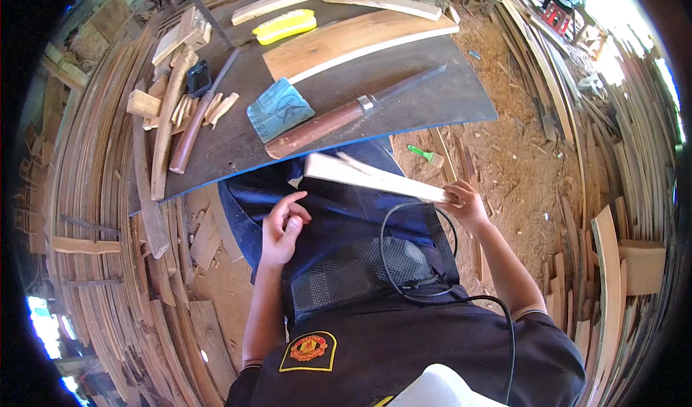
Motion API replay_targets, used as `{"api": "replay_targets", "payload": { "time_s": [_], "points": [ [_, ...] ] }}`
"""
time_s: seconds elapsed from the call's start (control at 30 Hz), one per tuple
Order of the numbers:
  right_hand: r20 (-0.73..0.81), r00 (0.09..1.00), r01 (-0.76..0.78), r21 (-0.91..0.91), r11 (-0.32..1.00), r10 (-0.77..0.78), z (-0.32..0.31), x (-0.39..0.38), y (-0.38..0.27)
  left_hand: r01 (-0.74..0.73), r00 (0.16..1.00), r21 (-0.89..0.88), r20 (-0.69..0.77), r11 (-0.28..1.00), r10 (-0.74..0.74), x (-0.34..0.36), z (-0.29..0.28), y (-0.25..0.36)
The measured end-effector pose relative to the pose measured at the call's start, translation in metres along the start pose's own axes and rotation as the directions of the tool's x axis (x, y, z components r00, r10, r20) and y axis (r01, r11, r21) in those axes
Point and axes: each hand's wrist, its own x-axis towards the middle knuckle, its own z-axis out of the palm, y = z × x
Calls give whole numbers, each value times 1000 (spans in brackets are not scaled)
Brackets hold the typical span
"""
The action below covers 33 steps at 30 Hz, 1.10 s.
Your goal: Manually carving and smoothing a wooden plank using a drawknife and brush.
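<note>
My right hand (462, 205) grips one end of a pale strip of wood (375, 179), which stretches leftward over my lap, just below the table edge. A thinner pale sliver lies along its upper side, partly split or separate; I cannot tell which. My left hand (283, 227) is empty, its fingers apart and loosely bent, near the strip's far end but not touching it. Closest on the table are a wooden-handled chisel-like tool (317, 129) with a long metal blade and a folded blue sheet of sandpaper (278, 110).
The dark table (238, 158) also bears a curved board (346, 45), a yellow brush (284, 26), a second wooden-handled blade (189, 140) and wood offcuts (144, 104). A green paintbrush (425, 155) lies on the sawdust-covered floor. A black cable (497, 302) loops over my lap. Stacked planks flank both sides.
</note>
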Motion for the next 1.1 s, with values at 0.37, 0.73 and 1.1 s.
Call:
{"api": "replay_targets", "payload": {
  "time_s": [0.37,0.73,1.1],
  "points": [
    [-97,722,-664,-376,647,685,21,-43,156,105,993,235,-80,966,-88,8,10,3],
    [-138,724,-629,-536,564,676,52,71,202,136,990,368,-94,920,-108,9,5,5],
    [38,652,-551,-663,507,757,8,14,182,123,990,374,-105,919,-90,10,10,-3]
  ]
}}
